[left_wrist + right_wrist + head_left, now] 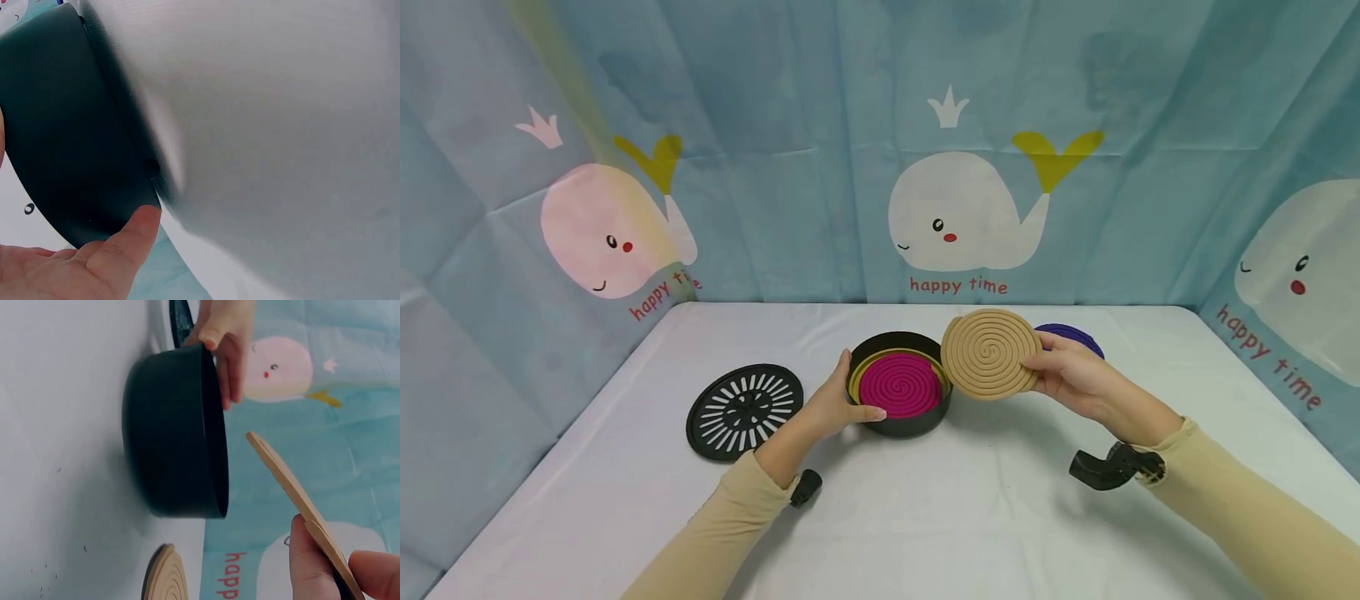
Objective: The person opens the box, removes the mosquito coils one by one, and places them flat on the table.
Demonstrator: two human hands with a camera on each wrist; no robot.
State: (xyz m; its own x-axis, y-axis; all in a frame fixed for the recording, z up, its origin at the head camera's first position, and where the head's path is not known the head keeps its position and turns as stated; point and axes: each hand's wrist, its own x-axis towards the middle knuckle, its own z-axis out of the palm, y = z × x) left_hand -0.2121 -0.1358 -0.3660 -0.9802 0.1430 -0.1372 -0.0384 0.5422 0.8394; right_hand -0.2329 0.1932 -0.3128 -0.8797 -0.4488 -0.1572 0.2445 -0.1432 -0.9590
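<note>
My left hand [835, 404] grips the left side of a round black tin [910, 425], thumb at its front rim and fingers around the far side. Inside the tin lies a magenta mosquito coil [901, 385], with a yellow coil [859, 367] showing around its edge. Just right of the tin, my right hand [1071, 375] pinches a tan mosquito coil [988, 354] by its right edge. That coil is raised and tilted, its spiral face towards me. In the right wrist view the tan coil [290, 487] appears edge-on, apart from the tin's opening.
A black slotted lid [745, 412] lies on the white table left of the tin. Behind my right hand is a purple coil [1067, 335], partly hidden. A blue whale-print curtain [820, 208] hangs along the table's back edge. Black wrist straps [1108, 468] sit at both cuffs.
</note>
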